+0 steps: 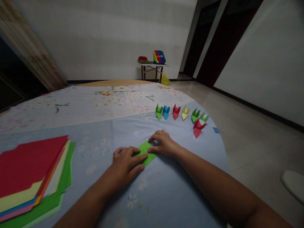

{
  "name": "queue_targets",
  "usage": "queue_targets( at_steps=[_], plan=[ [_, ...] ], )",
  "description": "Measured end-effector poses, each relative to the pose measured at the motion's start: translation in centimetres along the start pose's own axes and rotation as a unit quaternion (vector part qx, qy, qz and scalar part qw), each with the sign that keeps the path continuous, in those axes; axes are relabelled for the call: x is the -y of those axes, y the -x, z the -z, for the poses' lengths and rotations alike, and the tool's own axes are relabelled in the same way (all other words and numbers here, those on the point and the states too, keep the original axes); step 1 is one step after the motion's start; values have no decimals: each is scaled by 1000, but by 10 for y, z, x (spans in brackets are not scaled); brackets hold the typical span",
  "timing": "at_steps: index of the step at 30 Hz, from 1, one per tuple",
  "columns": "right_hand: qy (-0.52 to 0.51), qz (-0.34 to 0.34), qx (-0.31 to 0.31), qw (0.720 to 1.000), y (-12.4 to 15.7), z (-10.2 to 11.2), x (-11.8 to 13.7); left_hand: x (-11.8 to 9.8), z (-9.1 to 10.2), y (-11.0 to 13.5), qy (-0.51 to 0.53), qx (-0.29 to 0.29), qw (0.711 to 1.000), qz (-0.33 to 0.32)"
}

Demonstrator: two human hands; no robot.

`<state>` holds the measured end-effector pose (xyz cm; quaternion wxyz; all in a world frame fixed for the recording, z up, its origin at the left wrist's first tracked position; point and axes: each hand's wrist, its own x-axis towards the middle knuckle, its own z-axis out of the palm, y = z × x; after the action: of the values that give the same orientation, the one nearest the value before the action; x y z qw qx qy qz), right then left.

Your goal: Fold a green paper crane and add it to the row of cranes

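A folded green paper point(145, 146), roughly diamond-shaped, lies flat on the blue flowered cloth in front of me. My left hand point(128, 161) rests on its left side with the fingers spread and the index fingertip pressing near its middle. At the upper right edge, my right hand point(162, 143) grips the paper with thumb and bent fingers, which cover its right corner. Beyond the hands stand several folded paper cranes, among them a blue crane point(166, 112), a yellow crane point(185, 113) and a larger red crane point(198, 128) nearest me.
A stack of coloured paper sheets point(30, 161), red on top, lies at the left. The round table wears a cloth point(99, 152), with a blue clip point(216, 130) at its right edge. Against the far wall, a small table point(154, 65) carries a multicoloured bag point(159, 57).
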<state>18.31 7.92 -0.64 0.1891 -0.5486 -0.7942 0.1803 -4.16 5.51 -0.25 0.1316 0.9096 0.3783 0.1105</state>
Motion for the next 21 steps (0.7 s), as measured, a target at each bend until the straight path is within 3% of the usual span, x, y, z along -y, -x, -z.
queue_targets(
  at_steps=[5, 14, 21],
  plan=[
    [14, 27, -6, 1000, -2, 1, -1, 11, -1, 0, -16, -35, 999, 2],
    [46, 58, -16, 997, -5, 1, 5, 2, -7, 3, -72, -70, 995, 1],
    [63, 66, -22, 996, 0, 7, 6, -11, -5, 3, -108, -43, 993, 2]
  ],
)
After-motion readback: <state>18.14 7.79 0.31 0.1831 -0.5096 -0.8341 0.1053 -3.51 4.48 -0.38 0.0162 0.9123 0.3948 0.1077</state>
